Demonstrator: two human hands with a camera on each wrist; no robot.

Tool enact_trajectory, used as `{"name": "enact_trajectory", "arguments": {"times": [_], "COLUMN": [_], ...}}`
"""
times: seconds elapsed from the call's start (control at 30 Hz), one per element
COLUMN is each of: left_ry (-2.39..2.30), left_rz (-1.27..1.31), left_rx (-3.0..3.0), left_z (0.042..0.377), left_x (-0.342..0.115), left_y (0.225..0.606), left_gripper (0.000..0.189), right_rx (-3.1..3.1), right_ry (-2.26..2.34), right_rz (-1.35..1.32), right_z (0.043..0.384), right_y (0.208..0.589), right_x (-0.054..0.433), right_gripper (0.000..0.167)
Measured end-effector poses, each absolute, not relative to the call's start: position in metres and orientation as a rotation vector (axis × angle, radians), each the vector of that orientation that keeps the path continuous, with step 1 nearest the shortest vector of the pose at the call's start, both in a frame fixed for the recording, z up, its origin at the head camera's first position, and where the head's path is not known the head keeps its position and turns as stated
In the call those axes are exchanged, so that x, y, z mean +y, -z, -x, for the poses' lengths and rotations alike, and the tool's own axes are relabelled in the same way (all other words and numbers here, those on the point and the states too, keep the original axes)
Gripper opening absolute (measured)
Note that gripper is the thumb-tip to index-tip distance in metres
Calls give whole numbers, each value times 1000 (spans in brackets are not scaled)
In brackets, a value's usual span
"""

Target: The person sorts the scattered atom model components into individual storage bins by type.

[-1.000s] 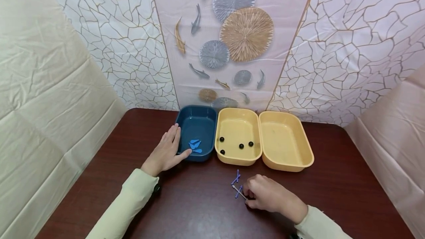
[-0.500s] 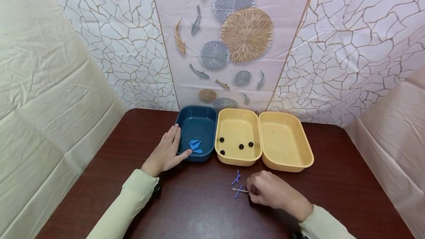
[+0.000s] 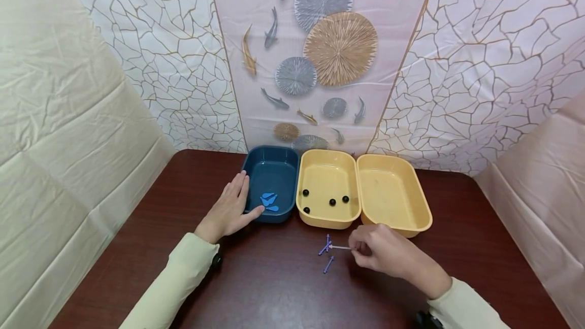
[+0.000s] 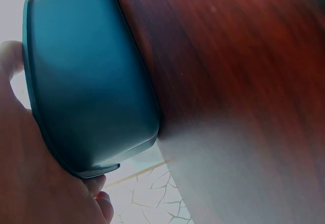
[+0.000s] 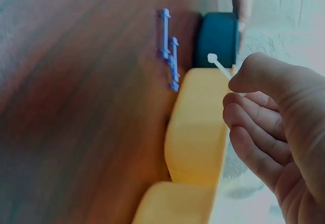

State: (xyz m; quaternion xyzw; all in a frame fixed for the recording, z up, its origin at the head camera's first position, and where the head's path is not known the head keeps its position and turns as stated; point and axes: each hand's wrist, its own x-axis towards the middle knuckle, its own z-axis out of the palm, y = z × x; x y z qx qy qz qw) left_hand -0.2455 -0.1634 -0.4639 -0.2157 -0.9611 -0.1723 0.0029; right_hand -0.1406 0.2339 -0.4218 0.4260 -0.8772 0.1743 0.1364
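Observation:
My left hand (image 3: 228, 209) rests on the near left corner of the dark blue tray (image 3: 281, 155), fingers straight along its side and thumb over the near rim. Several small blue flat drop-shaped pieces (image 3: 269, 197) lie inside that tray near the thumb. My right hand (image 3: 386, 250) pinches one end of a thin white stick with a knobbed tip (image 3: 340, 248), thumb against forefinger. In the right wrist view the stick's knobbed tip (image 5: 212, 58) points away from the fingers. Below the trays, left of this hand, lie purple sticks with knobbed ends (image 3: 328, 264), some crossing each other.
A yellow tray (image 3: 329, 221) with several black beads (image 3: 332, 202) inside stands beside the blue one. Right of it is a second yellow tray (image 3: 393, 192), its near edge close to my right hand. Everything stands on a dark brown table (image 3: 265, 288), patterned cloth behind.
The right hand has moved up and right, lifting the white stick off the purple one it lay across and turning it nearly level. The left hand has stayed put.

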Motion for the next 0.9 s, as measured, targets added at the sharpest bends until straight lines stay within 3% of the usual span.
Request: {"name": "enact_trajectory", "arguments": {"times": [0.53,0.9], "left_ry": [523,523], "left_rz": [681,676], "left_rx": [-2993,-3005], "left_z": [246,245], "left_x": [-164,-164], "left_y": [465,464], "left_gripper": [101,102], "right_rx": [-2499,-2591], "right_ry": [-529,-386], "right_rz": [-1058,-883], "right_z": [150,169], "right_y": [378,365], "right_x": [283,311], "right_gripper": [32,23]}}
